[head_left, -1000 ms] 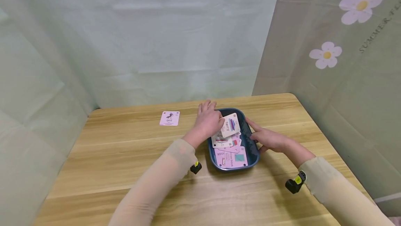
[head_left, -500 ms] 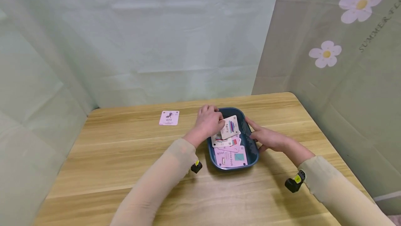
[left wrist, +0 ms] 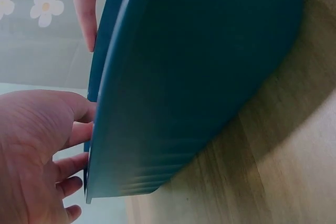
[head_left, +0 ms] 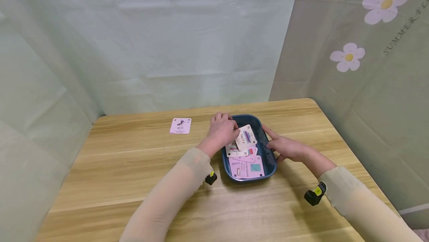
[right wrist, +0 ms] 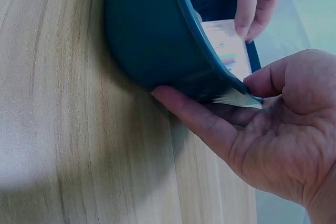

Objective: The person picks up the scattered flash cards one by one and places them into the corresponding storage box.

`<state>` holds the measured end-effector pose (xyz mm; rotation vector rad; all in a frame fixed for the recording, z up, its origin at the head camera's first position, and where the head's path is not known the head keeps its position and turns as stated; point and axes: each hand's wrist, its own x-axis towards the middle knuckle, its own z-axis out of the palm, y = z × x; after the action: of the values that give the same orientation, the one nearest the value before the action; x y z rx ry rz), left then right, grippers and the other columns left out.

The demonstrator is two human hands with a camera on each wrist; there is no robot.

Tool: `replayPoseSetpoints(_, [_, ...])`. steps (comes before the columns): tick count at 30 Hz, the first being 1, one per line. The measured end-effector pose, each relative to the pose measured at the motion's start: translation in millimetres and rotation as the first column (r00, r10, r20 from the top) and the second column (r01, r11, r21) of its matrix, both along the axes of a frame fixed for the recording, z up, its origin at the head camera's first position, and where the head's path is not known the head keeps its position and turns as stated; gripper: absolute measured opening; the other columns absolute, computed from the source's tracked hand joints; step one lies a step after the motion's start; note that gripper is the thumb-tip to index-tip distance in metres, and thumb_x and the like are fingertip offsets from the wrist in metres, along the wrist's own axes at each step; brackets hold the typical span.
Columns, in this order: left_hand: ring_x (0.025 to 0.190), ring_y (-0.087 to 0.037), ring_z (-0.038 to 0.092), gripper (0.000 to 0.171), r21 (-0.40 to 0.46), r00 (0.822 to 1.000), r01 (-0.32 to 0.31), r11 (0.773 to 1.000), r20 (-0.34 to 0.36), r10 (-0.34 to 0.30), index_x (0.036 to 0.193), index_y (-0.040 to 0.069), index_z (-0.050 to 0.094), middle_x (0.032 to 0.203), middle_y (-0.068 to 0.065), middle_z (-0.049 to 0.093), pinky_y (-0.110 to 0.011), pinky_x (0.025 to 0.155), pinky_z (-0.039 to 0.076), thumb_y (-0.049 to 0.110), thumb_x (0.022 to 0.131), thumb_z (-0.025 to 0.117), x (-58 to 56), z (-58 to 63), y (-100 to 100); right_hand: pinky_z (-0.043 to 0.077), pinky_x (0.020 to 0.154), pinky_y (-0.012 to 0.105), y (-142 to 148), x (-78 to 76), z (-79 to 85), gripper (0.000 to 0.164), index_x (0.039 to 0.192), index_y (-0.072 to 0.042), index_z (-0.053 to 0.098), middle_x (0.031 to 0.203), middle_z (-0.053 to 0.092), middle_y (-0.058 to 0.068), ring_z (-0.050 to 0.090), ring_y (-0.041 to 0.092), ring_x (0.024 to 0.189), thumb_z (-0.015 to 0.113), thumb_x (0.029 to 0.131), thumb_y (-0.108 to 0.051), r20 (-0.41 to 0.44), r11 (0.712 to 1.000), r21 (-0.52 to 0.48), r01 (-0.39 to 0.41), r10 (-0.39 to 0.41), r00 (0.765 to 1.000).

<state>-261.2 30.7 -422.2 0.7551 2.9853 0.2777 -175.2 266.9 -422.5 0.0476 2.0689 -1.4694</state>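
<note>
A dark blue plastic bin (head_left: 249,180) stands on the table with several picture word cards inside. Over its left rim, my left hand (head_left: 223,132) pinches the edge of the white "ferry" card (head_left: 246,137) between thumb and finger, as the right wrist view also shows. That card lies tilted over another white card (head_left: 237,152), partly covered. Pink cards, among them an "exercise book" card (head_left: 253,169), lie at the near end. My right hand (right wrist: 283,124) grips the bin's right side, thumb at the rim and fingers along the outer wall.
A pink "ant" card (head_left: 180,126) lies on the wooden table (head_left: 134,175), left of the bin toward the back edge. Pale cloth (head_left: 187,48) hangs behind the table, and a flowered cloth (head_left: 378,96) hangs along the right.
My left fingers have curled down, and the "ferry" card has shifted slightly toward me and turned a little. The right hand and the bin have stayed in place.
</note>
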Motion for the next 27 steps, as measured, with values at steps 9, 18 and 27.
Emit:
replayPoseSetpoints(9, [0.133, -0.031, 0.037, 0.034, 0.114, 0.999, 0.005, 0.993, -0.048, 0.000, 0.133, 0.029, 0.066, 0.146, -0.005, 0.048, -0.048, 0.110, 0.031, 0.041, 0.102, 0.060, -2.5, 4.7, -5.8, 0.059, 0.082, 0.049, -1.1, -0.1, 1.8, 0.080, 0.164, -0.035, -0.006, 0.164, 0.010, 0.030, 0.039, 0.046, 0.139, 0.039, 0.104, -0.007, -0.003, 1.000, 0.011, -0.009, 0.009, 1.000])
replayPoseSetpoints(18, [0.136, -0.032, 0.035, 0.041, 0.219, 0.995, 0.008, 0.976, -0.098, 0.014, 0.140, 0.026, 0.061, 0.145, -0.007, 0.048, -0.051, 0.112, 0.029, 0.038, 0.101, 0.063, -6.3, 10.6, -15.3, 0.058, 0.084, 0.050, 1.4, 0.4, 1.8, 0.080, 0.164, -0.036, -0.007, 0.166, 0.003, 0.028, 0.036, 0.048, 0.141, 0.039, 0.104, -0.008, 0.000, 1.000, 0.018, -0.003, 0.003, 1.000])
replayPoseSetpoints(27, [0.143, -0.035, 0.029, 0.043, 0.244, 0.996, 0.002, 0.970, -0.091, 0.021, 0.142, 0.028, 0.061, 0.156, -0.004, 0.042, -0.055, 0.116, 0.022, 0.040, 0.101, 0.060, -5.8, 21.5, -29.5, 0.059, 0.083, 0.050, -1.4, 0.9, 1.5, 0.080, 0.164, -0.035, -0.006, 0.166, 0.003, 0.028, 0.036, 0.047, 0.141, 0.038, 0.104, -0.007, -0.001, 1.000, 0.010, -0.002, 0.002, 1.000])
